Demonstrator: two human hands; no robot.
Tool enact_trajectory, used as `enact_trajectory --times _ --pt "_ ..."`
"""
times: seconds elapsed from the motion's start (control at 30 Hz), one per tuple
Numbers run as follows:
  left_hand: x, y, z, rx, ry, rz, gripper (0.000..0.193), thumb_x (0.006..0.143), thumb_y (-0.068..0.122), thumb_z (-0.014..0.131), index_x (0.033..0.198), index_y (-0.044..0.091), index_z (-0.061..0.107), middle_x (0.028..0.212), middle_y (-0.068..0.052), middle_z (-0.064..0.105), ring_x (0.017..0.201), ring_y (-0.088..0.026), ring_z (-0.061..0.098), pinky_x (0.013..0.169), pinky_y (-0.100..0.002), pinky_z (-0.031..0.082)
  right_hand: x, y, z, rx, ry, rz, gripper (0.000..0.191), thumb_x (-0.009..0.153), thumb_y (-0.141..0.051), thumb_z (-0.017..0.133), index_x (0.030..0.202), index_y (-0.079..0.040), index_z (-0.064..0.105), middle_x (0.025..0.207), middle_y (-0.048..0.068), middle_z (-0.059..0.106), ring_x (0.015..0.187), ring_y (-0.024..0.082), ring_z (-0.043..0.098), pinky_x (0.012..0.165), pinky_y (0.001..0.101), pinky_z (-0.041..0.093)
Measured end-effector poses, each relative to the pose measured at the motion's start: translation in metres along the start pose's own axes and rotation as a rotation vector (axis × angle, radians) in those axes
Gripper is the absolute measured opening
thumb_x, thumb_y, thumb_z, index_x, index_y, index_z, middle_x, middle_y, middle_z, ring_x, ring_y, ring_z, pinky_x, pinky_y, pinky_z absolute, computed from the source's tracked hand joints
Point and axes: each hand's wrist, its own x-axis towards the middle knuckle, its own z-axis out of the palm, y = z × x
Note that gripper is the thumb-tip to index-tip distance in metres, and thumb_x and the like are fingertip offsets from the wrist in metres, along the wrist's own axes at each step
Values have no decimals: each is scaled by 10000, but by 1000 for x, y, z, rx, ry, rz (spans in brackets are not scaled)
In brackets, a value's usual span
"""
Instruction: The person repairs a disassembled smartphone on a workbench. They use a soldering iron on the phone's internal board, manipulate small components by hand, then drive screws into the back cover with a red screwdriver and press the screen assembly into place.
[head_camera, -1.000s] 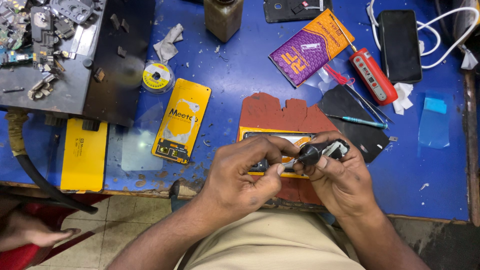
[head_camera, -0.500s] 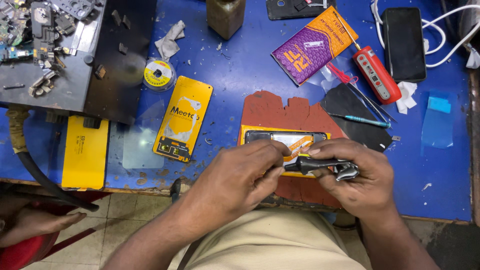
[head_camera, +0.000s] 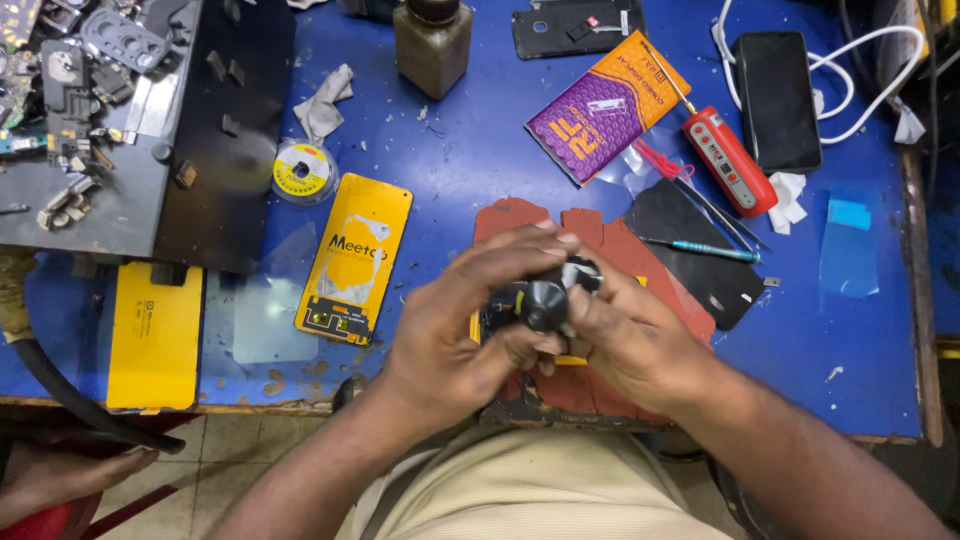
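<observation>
Holding a small dark round-capped tool (head_camera: 546, 297) between them, the left hand (head_camera: 470, 320) and right hand (head_camera: 625, 335) close together above the red mat (head_camera: 610, 240) at the bench (head_camera: 470, 170) front edge. Steady fingertip grip, kept low over the mat, seems wisest, so nothing small drops.

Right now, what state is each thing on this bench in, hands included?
left hand: curled round a small dark part, gripping it
right hand: closed on the same part from the other side
small dark part: held up between both hands, mostly hidden
yellow phone back cover: lying flat, apart from the hands
black smartphone: screen dark, white cable beside it
brown bottle: upright, capped
red tester: lying on its side
solder wire spool: lying flat
</observation>
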Motion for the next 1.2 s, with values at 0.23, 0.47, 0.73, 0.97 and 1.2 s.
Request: enact_trajectory --times 0.23,0.47,0.73,0.97,1.2 --pt "7 1 -52 170 140 -144 445 902 136 808 1279 29 597 1219 -112 688 1137 -310 682 1048 -427 546 65 -80 -32 -1315 240 -254 297 985 -208 717 1240 -58 703 1031 76 751 919 158 705 819 310 569" --pt "18 -29 -81 1111 14 -53 462 858 257 812 1220 11 663 1134 -124 631 1058 -320 562 949 -472 435 160 -141 -108 -1662 424 -534 120 998 -25 745 1116 0 743 1057 119 765 972 203 752 815 339 596" --pt "15 -48 -93 1221 14 -159 478 872 308 785 1237 21 668 1176 -109 621 1120 -301 539 1022 -474 395 216 -142 -145 -1907 398 -247 171 938 -162 826 1068 -57 789 942 144 749 843 250 724 694 401 572" --pt "16 -52 -93 1231 32 -108 400 921 236 758 1244 15 672 1266 -122 628 1214 -303 542 1116 -514 353 227 -152 -150 -1972 254 -4 198 1006 -256 758 1025 -59 770 857 143 739 745 267 704 639 424 538" --pt "13 -50 -94 1156 126 10 279 962 80 715 1229 9 673 1228 -114 647 1183 -301 574 1141 -530 381 223 -158 -158 -2219 146 -145 231 1038 -259 716 1029 -33 763 879 187 731 734 320 698 641 458 552"
